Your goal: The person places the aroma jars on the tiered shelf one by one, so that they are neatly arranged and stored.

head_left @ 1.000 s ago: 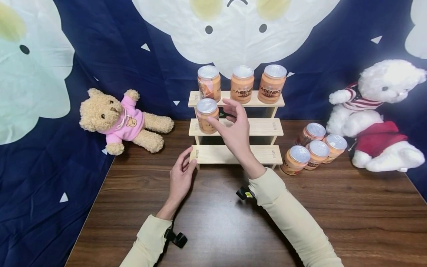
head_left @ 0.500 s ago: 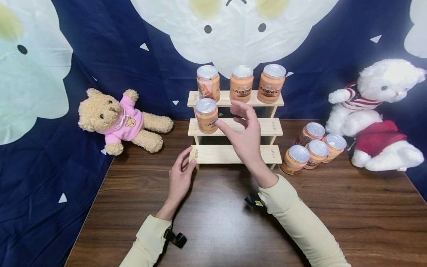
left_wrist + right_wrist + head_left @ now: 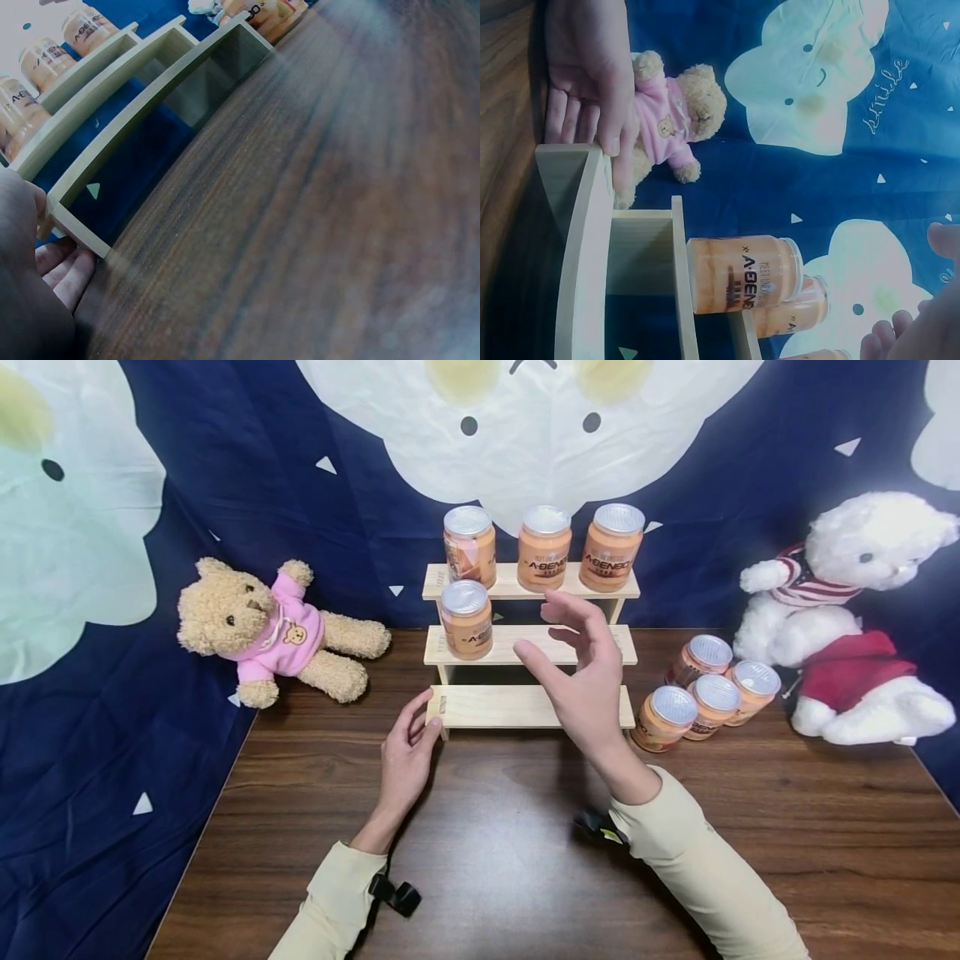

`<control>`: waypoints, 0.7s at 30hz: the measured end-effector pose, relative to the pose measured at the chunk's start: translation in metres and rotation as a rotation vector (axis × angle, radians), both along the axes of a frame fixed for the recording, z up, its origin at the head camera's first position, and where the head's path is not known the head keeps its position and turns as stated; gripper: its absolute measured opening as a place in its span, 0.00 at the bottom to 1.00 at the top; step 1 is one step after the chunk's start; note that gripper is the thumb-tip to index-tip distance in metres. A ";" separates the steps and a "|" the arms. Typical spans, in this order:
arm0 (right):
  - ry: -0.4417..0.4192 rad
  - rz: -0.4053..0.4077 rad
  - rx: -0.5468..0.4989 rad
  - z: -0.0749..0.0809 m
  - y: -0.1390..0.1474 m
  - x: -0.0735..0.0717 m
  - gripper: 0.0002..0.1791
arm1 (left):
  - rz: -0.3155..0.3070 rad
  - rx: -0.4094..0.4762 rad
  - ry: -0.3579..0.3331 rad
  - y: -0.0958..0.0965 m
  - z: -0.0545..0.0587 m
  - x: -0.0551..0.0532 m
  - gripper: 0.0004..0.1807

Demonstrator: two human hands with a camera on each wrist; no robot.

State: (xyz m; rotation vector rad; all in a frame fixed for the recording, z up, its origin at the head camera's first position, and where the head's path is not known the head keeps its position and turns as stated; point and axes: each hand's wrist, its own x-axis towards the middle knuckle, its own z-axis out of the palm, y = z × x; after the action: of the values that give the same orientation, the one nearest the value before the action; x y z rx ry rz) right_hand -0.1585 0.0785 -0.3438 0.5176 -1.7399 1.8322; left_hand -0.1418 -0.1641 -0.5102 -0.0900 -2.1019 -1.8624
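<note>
A three-tier wooden display rack (image 3: 495, 706) stands on the table. My left hand (image 3: 407, 752) rests against the left end of its lowest shelf, thumb at the front corner; the left wrist view shows fingers (image 3: 71, 277) beside the end panel. One orange jar (image 3: 467, 620) with a silver lid sits upright at the left of the middle shelf. To its right, apart from it, my right hand (image 3: 588, 693) hovers with loosely bent fingers and holds nothing. The top shelf bears a left jar (image 3: 470, 547), a middle jar (image 3: 544, 550) and a right jar (image 3: 611, 550).
Several more jars (image 3: 705, 693) cluster on the table just right of the rack. A white plush bear (image 3: 840, 610) sits beyond them. On the left lies a brown teddy bear (image 3: 277, 627) in a pink top. A dark blue printed cloth (image 3: 255, 460) hangs behind.
My right hand has drawn away from the middle-shelf jar, moving right and slightly toward me. That jar stays in place, and my left hand has not moved.
</note>
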 end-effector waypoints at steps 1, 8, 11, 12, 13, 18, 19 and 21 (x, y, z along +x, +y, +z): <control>0.001 -0.003 -0.002 0.000 0.002 0.002 0.32 | 0.005 -0.012 -0.011 0.001 0.003 0.001 0.24; 0.002 -0.021 -0.006 -0.001 0.014 0.013 0.30 | -0.006 -0.007 -0.072 -0.009 -0.025 -0.012 0.25; 0.011 -0.018 -0.011 -0.004 0.020 0.016 0.30 | -0.014 0.006 -0.096 -0.015 -0.043 -0.021 0.26; 0.009 -0.018 -0.012 -0.005 0.022 0.017 0.29 | -0.017 0.003 -0.095 -0.016 -0.047 -0.022 0.26; 0.009 -0.018 -0.008 -0.006 0.024 0.018 0.29 | -0.021 0.003 -0.093 -0.017 -0.049 -0.024 0.26; -0.013 -0.031 0.008 -0.015 0.036 0.020 0.27 | -0.027 0.020 -0.118 -0.018 -0.049 -0.024 0.25; -0.016 -0.036 0.011 -0.017 0.039 0.020 0.27 | -0.026 0.020 -0.120 -0.018 -0.048 -0.024 0.25; -0.021 -0.048 0.008 -0.021 0.044 0.020 0.27 | -0.022 0.018 -0.119 -0.018 -0.048 -0.024 0.25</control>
State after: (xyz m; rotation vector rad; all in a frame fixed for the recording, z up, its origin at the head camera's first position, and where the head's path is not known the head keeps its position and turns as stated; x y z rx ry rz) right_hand -0.1384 0.1228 -0.3644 0.4572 -1.7596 1.8042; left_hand -0.1653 -0.1824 -0.5586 0.0020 -2.1694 -1.9435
